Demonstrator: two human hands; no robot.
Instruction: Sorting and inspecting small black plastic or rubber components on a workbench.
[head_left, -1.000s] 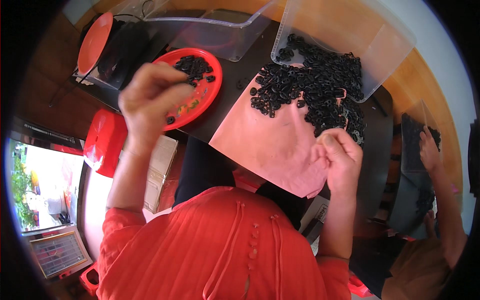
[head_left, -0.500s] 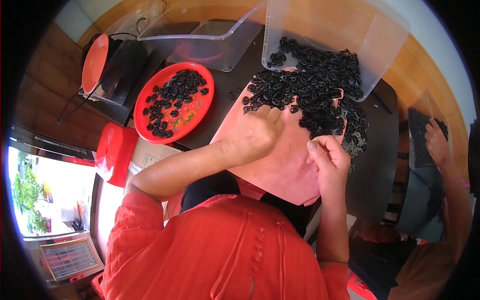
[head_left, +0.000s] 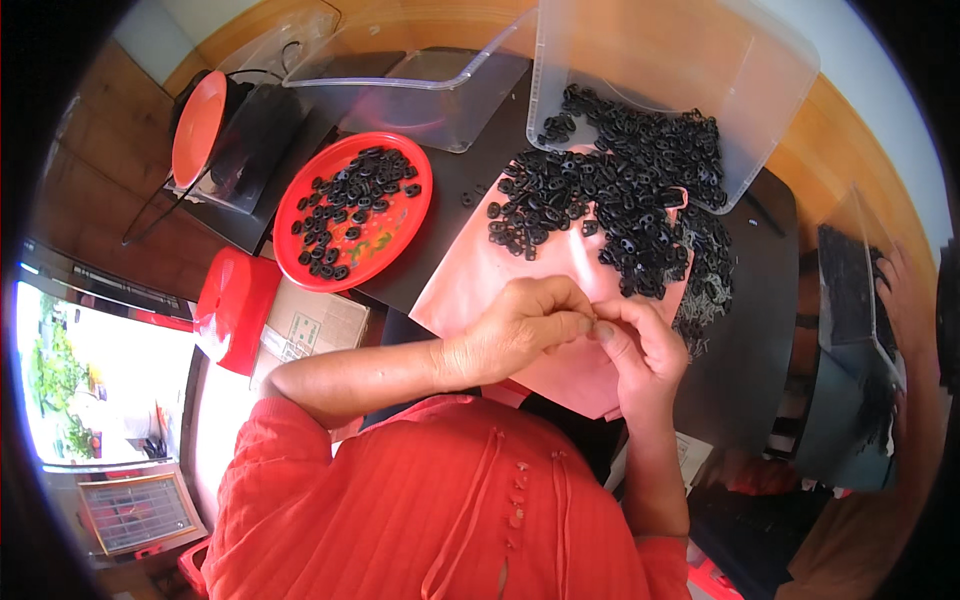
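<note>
My left hand [head_left: 520,335] and my right hand [head_left: 645,350] meet fingertip to fingertip above the pink cloth [head_left: 460,285]. Both are closed in a pinch; whatever sits between the fingertips is too small and covered to make out. Just beyond them, a heap of small black oval pieces with holes [head_left: 640,240] spreads over the cloth. It runs back into the mouth of a clear plastic bin [head_left: 690,50] tipped on its side. Small grey metal-looking parts [head_left: 712,290] lie along the heap's right edge.
To the left, a red plate [head_left: 424,210] carries more black pieces. Behind it is another clear bin [head_left: 430,95]. An orange-red dish [head_left: 200,130] leans at the far left, above a red stool [head_left: 235,310] and a cardboard box [head_left: 322,318]. At right, another person's hand [head_left: 905,300] is beside a clear container.
My left hand has drawn back from the edge of the black heap toward me and to the right. Its fingertips now meet those of my right hand, which shifted slightly left and nearer.
</note>
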